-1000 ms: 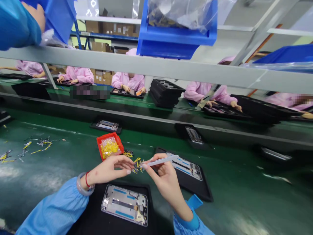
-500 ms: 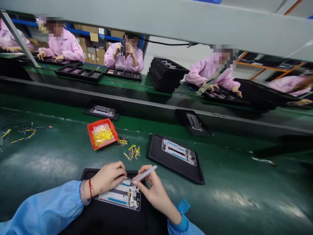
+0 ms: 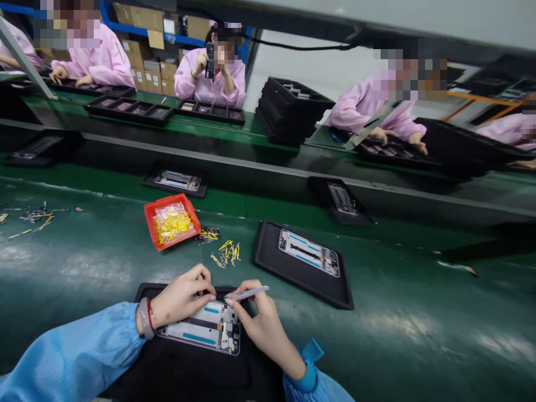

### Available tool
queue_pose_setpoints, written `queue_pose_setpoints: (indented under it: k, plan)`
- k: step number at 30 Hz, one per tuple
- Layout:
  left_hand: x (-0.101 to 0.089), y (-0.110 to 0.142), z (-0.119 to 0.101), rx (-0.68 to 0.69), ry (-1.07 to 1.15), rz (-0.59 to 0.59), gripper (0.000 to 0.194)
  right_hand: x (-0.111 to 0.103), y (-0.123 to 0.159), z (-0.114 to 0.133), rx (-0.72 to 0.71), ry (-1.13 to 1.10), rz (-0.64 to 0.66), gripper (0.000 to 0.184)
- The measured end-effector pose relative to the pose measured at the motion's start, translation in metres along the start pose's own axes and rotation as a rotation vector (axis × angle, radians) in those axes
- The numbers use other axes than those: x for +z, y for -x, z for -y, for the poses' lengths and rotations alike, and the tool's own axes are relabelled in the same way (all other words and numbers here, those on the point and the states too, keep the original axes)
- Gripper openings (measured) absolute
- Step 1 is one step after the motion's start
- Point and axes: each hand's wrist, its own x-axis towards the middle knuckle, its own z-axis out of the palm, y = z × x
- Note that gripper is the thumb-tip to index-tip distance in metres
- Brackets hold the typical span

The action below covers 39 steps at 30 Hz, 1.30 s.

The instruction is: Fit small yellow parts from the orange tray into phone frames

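A phone frame with blue adhesive strips and a bared circuit board lies on a black tray in front of me. Fingers curled, my left hand rests over the frame's upper left edge; what its fingertips pinch, if anything, is too small to make out. Between thumb and fingers of my right hand is a pale grey pair of tweezers, its tip at the frame's top edge close to the left fingertips. Small yellow-and-black flex parts lie loose beyond my hands.
A red bin holds bagged yellow parts. To the right, another black tray carries a second phone frame. More trays sit along the sunken belt. Across it, several people in pink work beside stacked trays.
My view has tilted slightly downward. Both hands stay at the frame's top edge, the tweezers now lying flatter. A tray has come into sight on the belt at far left.
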Motion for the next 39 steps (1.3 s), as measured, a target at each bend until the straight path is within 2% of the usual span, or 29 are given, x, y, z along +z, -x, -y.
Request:
queue_pose_setpoints:
  k: [5,12,15,19,24,31,34,37,39]
  plan:
    - [0.002,0.002,-0.002,0.064,-0.049,-0.048,0.011,0.002,0.003,-0.003,-0.038,0.041,-0.004,0.01]
    - [0.007,0.009,-0.008,0.377,-0.438,-0.093,0.027,0.004,0.007,-0.003,-0.099,0.075,-0.026,0.007]
    - [0.009,0.01,-0.008,0.442,-0.52,-0.114,0.026,0.004,0.01,-0.004,-0.097,0.065,-0.041,0.006]
    - [0.01,0.011,-0.007,0.437,-0.53,-0.117,0.023,0.005,0.013,-0.006,-0.067,0.044,-0.064,0.006]
    - [0.01,0.012,-0.008,0.4,-0.531,-0.074,0.028,0.005,0.014,-0.004,-0.052,0.033,-0.068,0.006]
    - [0.01,0.013,-0.016,0.388,-0.604,-0.024,0.029,0.0,0.017,0.002,-0.064,0.03,-0.011,0.006]
    - [0.01,0.012,-0.018,0.395,-0.63,-0.002,0.028,-0.005,0.017,0.008,-0.099,-0.091,-0.153,0.009]
    - [0.012,0.011,-0.017,0.395,-0.635,0.013,0.024,-0.007,0.017,0.012,-0.043,-0.179,-0.335,0.012]
    - [0.013,0.011,-0.018,0.384,-0.618,0.009,0.022,-0.005,0.018,0.011,0.028,-0.175,-0.344,0.013]
